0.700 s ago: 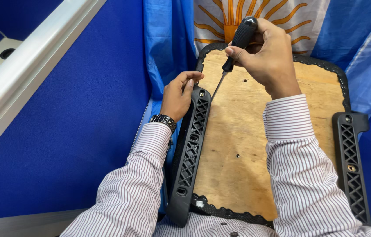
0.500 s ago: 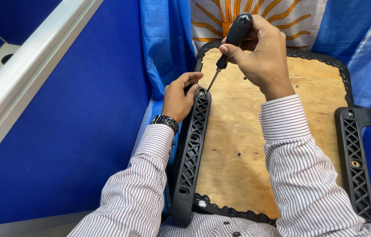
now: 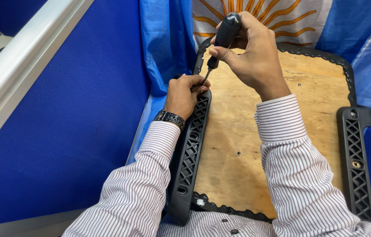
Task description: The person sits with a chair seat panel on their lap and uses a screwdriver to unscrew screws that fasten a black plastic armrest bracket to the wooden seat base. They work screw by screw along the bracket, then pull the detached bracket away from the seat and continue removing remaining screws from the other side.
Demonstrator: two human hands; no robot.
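Nearest, a black lattice bracket point(image 3: 189, 153) runs along the left edge of a plywood panel point(image 3: 255, 145), with a matching bracket point(image 3: 357, 162) on the right edge. The left hand point(image 3: 184, 94) rests at the near bracket's top end, fingers curled together around the screwdriver's tip. Farther up, the right hand point(image 3: 251, 52) grips the black-handled screwdriver point(image 3: 221, 40), fingers wrapped around its handle, its shaft slanting down to the left fingertips.

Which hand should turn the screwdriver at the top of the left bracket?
Right. The right hand already grips the screwdriver by its handle; the left hand steadies its tip at the bracket.
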